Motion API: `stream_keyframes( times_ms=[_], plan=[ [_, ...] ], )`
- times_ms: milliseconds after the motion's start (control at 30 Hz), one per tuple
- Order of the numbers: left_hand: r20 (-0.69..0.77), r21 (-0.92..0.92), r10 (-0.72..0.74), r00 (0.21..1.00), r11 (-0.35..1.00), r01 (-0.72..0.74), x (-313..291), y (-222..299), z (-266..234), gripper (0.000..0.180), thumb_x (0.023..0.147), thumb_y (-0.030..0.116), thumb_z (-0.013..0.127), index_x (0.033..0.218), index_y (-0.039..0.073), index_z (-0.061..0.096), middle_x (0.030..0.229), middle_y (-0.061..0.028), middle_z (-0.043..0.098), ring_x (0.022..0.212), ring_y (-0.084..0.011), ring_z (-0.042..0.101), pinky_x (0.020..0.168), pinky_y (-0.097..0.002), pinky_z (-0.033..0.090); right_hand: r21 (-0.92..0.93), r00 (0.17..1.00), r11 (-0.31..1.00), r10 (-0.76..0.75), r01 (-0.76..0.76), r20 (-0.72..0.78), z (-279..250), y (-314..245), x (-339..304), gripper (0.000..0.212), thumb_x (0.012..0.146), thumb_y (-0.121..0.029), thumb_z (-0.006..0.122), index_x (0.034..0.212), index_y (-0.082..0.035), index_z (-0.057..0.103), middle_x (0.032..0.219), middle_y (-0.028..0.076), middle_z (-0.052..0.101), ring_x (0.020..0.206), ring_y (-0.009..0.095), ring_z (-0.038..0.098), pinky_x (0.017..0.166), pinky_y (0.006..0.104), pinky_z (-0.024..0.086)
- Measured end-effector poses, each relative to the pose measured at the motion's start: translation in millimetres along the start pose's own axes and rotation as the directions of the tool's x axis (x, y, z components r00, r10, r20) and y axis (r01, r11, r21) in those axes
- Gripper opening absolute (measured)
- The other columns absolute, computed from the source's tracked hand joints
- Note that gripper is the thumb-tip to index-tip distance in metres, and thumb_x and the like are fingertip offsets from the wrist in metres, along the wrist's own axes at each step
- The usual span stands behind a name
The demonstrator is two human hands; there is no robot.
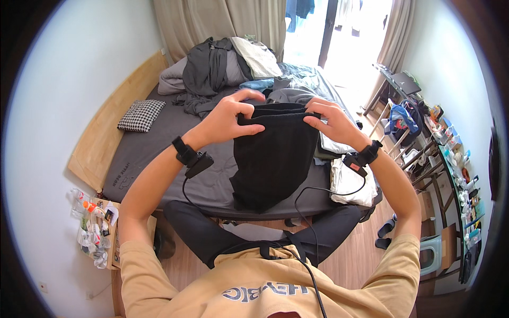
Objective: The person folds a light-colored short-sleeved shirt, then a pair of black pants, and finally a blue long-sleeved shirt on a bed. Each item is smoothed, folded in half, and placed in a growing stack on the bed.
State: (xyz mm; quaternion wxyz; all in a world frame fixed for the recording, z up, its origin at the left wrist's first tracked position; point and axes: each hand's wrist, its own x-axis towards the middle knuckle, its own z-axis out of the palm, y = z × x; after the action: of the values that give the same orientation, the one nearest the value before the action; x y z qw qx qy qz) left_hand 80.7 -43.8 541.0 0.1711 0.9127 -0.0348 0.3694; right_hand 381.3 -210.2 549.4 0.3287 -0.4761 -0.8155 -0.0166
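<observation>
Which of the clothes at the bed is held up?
The black garment, its top edge in the left hand and right hand; the others lie on the bed.

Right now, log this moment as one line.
left hand: grips black garment at top left; right hand: grips it at top right; garment: hangs below them; folded white cloth: near right corner of bed

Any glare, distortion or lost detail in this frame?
In the head view, the bright opening partly blows out to white, the table at right curves near the rim, the corners go black, and the black cloth shows little fold detail.
</observation>
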Motion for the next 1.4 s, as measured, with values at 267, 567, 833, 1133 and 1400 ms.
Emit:
stream_keyframes(
  times_ms=[267,567,833,1133,1400],
  plan=[
    [-0.138,-0.1,-0.24,0.961,0.969,0.228,-5.6,-12.2,8.3,0.058,0.075,0.027,0.098,0.071,0.003,0.045,0.073,-0.0006,0.049,0.071,-0.0102,0.043,0.062,-0.0294,0.039,0.204,0.967,0.951,0.248,-0.231,-0.062,2.0,-3.4,-6.2,0.016,0.097,-0.016,0.079,0.098,-0.001,0.075,0.14,0.003,0.068,0.093,0.009,0.063,0.073,0.0245,0.051],
    [-0.276,-0.118,-0.267,0.923,0.963,0.244,6.9,-4.5,10.9,0.057,0.074,0.027,0.099,0.08,0.006,0.047,0.076,-0.0005,0.053,0.074,-0.0084,0.045,0.064,-0.0276,0.041,0.304,0.994,0.947,0.106,-0.1,-0.003,0.6,10.8,22.9,0.071,0.09,-0.016,0.084,0.152,-0.01,0.049,0.148,0.008,0.061,0.123,0.018,0.062,0.107,0.0354,0.049],
    [-0.362,-0.368,-0.216,0.907,0.927,0.073,52.9,0.5,-6.6,0.058,0.075,0.019,0.1,0.112,0.005,0.057,0.097,-0.0044,0.07,0.094,-0.0101,0.068,0.079,-0.026,0.057,-0.225,0.937,0.971,0.006,0.078,0.35,-31.4,-32.7,126.4,0.062,0.086,-0.041,0.086,0.13,-0.001,0.067,0.109,0.023,0.073,0.101,0.041,0.07,0.091,0.0454,0.055],
    [-0.566,-0.414,-0.501,0.655,0.86,0.3,-17.7,-51.3,-0.4,0.045,0.09,0.023,0.09,0.117,0.004,0.06,0.087,-0.0009,0.064,0.073,-0.0079,0.06,0.067,-0.0233,0.05,-0.646,0.964,0.761,0.123,0.062,0.238,-126.2,-46.7,207.1,0.074,0.092,-0.054,0.082,0.142,-0.001,0.066,0.136,0.019,0.068,0.126,0.032,0.064,0.112,0.0399,0.047],
    [0.058,-0.524,-0.851,0.522,0.419,0.741,-96.2,-27.9,28.9,0.077,0.1,0.076,0.055,0.1,0.002,0.074,0.085,-0.005,0.072,0.08,-0.0143,0.068,0.072,-0.0298,0.051,-0.642,0.948,0.764,0.242,-0.056,0.205,-164.5,-66.3,241.7,0.068,0.091,-0.05,0.08,0.132,0.003,0.07,0.13,0.023,0.071,0.118,0.035,0.069,0.104,0.0432,0.052]
  ],
)
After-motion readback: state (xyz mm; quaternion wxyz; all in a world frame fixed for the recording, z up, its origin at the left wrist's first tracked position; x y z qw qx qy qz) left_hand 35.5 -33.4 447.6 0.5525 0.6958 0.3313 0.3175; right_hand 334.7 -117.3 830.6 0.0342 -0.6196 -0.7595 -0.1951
